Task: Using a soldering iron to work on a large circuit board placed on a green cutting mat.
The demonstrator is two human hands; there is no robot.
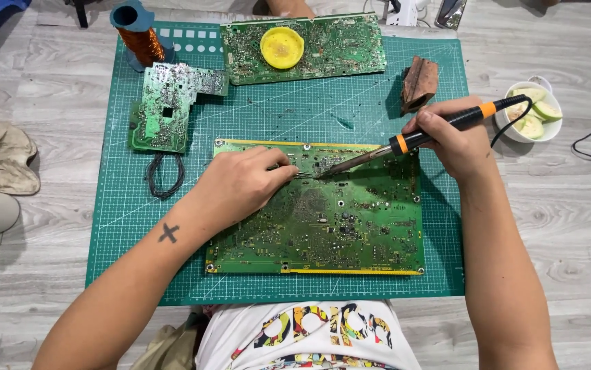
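A white printed shirt (309, 336) fills the bottom edge, closest to the lens. Beyond it, one green gridded cutting mat (275, 288) covers the grey wood-look floor (556, 226). Three green circuit boards lie on the mat. The large rectangular green circuit board (336, 226) sits in the middle, directly under both hands. A second long board (336, 44) lies at the far edge with one round yellow tin (282, 46) resting on it. A third, smaller notched board (168, 103) lies to the far left, beside one blue spool of copper wire (138, 34) and one coil of dark wire (164, 175).

The left hand (244, 185) rests on the large board's upper left part, its fingers pinched on thin tweezers (301, 174). The right hand (456, 133) is closed around the handle of one black and orange soldering iron (412, 140), held above the board's upper right corner. The iron's metal tip meets the tweezer points on the board.

One brown worn block (419, 82) lies on the mat just beyond the right hand. One white bowl of pale green fruit slices (532, 113) stands on the floor to the right.
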